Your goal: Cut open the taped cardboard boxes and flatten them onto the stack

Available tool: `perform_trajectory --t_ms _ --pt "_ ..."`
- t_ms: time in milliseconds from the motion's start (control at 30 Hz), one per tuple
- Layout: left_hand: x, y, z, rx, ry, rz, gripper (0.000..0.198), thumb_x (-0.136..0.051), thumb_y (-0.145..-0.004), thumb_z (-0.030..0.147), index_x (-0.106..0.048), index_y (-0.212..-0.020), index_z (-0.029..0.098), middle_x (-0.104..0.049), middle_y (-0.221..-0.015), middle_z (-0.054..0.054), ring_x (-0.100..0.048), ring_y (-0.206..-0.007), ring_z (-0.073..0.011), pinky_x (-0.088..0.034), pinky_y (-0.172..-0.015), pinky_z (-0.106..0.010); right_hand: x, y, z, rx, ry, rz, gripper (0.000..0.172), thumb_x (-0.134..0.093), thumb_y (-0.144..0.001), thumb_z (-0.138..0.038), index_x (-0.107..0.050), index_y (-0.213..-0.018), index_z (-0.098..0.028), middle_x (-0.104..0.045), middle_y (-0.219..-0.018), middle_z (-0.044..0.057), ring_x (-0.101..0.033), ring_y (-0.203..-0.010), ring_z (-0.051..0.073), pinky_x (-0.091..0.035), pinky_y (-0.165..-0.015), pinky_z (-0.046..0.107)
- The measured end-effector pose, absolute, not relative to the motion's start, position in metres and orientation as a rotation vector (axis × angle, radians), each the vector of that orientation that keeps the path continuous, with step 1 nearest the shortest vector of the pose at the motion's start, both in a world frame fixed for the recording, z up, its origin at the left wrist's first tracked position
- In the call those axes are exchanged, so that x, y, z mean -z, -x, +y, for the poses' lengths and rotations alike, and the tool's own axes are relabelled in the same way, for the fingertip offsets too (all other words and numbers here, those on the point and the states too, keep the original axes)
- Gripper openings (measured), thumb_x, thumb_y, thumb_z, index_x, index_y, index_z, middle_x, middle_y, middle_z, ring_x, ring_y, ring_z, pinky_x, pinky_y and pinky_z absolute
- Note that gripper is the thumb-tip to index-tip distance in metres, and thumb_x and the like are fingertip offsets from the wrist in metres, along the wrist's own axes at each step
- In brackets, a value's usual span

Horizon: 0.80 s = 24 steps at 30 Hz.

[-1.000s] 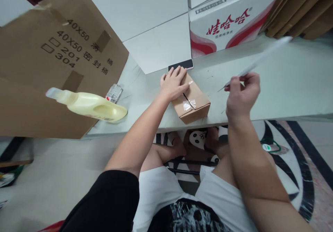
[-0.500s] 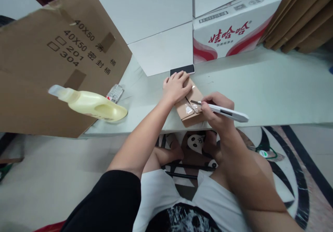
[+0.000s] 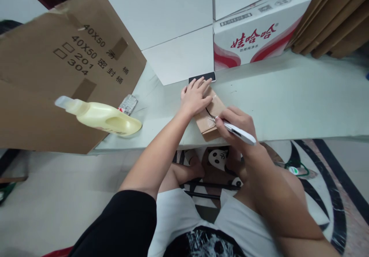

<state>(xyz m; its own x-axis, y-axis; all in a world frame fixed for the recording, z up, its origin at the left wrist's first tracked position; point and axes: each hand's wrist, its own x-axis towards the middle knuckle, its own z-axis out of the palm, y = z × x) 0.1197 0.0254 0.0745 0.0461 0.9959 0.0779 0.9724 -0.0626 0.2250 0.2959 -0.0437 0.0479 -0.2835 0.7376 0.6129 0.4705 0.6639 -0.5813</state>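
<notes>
A small brown cardboard box (image 3: pixel 205 124) with clear tape on it lies on the table near its front edge. My left hand (image 3: pixel 196 97) rests flat on the far part of the box, fingers stretched out and spread. In my closed right hand (image 3: pixel 238 124) is a white utility knife (image 3: pixel 243 134), its handle slanting down to the right. The blade end is at the taped top of the box, near a dark slit; the tip is partly hidden by my fingers. Just beyond my left fingertips lies a dark-faced phone-like slab (image 3: pixel 211 76).
On the left stands a pale yellow bottle (image 3: pixel 108 117) by a small clear packet (image 3: pixel 128 104) and a large printed carton (image 3: pixel 34 91). White boxes (image 3: pixel 184 55) and a red-and-white carton (image 3: pixel 259 43) line the back. Folded cardboard (image 3: pixel 325 16) leans at the right.
My right hand and the knife have moved a little left and toward me, the handle tilting more steeply. The left fingers have spread slightly; the box stays in place.
</notes>
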Motion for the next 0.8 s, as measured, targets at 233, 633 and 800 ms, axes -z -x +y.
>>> perform_trajectory --t_ms 233,633,800 --pt "-0.074 -0.121 0.024 -0.276 -2.195 2.088 0.061 -0.052 -0.087 0.038 -0.05 -0.148 0.034 -0.04 -0.162 -0.002 -0.031 -0.151 -0.0306 -0.019 -0.122 -0.058 -0.051 -0.292 -0.05 -0.208 0.998 -1.971 0.026 -0.048 -0.088 -0.028 -0.049 -0.063 -0.022 -0.057 -0.064 0.002 -0.044 -0.056 0.014 -0.027 -0.053 0.028" --pt "-0.079 -0.122 0.021 -0.247 -2.193 2.104 0.06 -0.05 -0.087 0.036 -0.051 -0.147 0.032 -0.041 -0.161 -0.002 -0.032 -0.15 -0.0289 -0.021 -0.121 -0.055 -0.062 -0.307 -0.054 -0.356 0.749 -1.914 0.029 -0.051 -0.083 -0.019 -0.04 -0.057 -0.02 -0.044 -0.053 -0.003 -0.036 -0.049 0.01 -0.027 -0.05 0.025" --pt "-0.071 -0.113 0.024 -0.446 -2.187 2.031 0.062 -0.055 -0.081 0.024 -0.053 -0.142 0.032 -0.047 -0.157 -0.003 -0.036 -0.148 -0.032 -0.02 -0.12 -0.06 -0.058 -0.328 -0.046 -0.604 0.587 -1.426 0.02 -0.049 -0.081 -0.017 -0.047 -0.062 -0.022 -0.05 -0.059 -0.001 -0.052 -0.055 0.013 -0.042 -0.055 0.027"
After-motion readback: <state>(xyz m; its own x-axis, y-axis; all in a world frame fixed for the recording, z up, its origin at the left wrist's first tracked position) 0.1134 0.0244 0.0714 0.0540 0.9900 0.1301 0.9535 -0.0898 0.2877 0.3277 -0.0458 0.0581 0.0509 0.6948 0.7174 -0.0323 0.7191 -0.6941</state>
